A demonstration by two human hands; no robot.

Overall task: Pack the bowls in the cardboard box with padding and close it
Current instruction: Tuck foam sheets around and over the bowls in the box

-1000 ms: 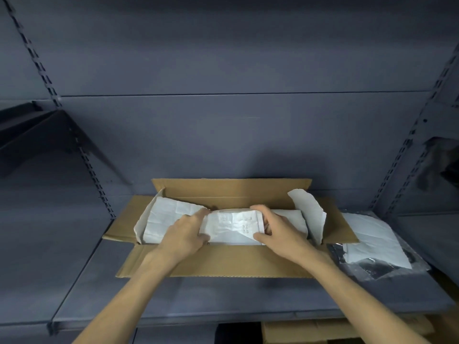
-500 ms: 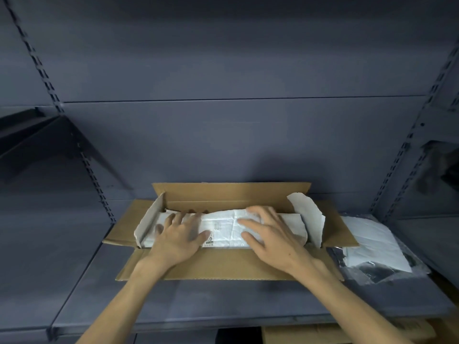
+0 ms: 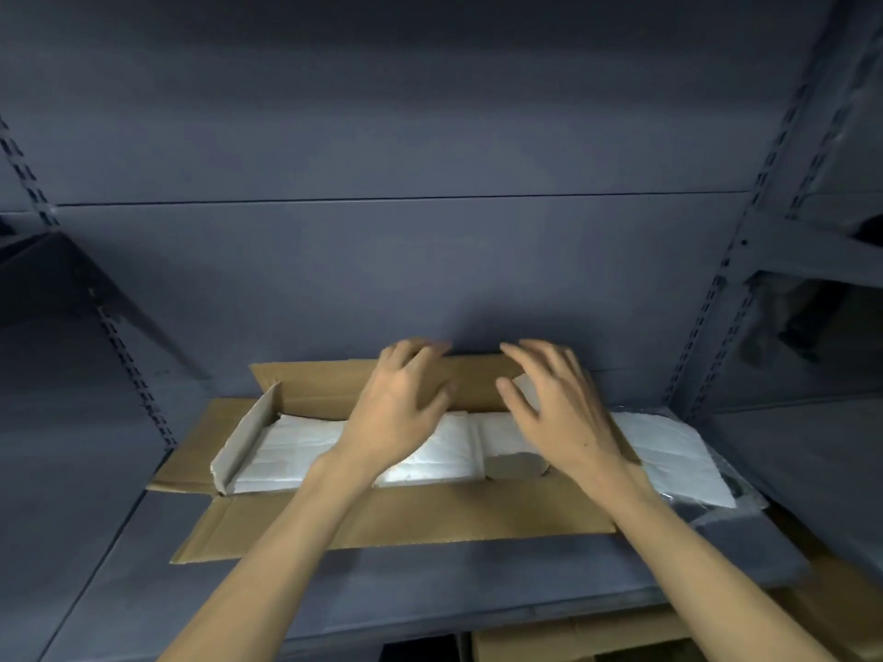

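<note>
An open cardboard box [image 3: 411,516] lies on a grey shelf, its flaps spread out and its rear flap upright. White paper padding [image 3: 291,446] fills the inside; no bowl shows. My left hand [image 3: 399,403] hovers over the middle of the box, fingers apart, tips at the rear flap's top edge. My right hand [image 3: 556,406] is held beside it over the right half, fingers spread, holding nothing. Both hands are blurred.
White paper on a clear plastic bag [image 3: 678,456] lies right of the box. The grey shelf [image 3: 478,585] has slotted uprights at both sides and a back wall close behind the box. More cardboard [image 3: 573,642] sits below the shelf.
Both hands have lifted off the paper padding and moved back toward the rear flap. The padding now lies flat in the box.
</note>
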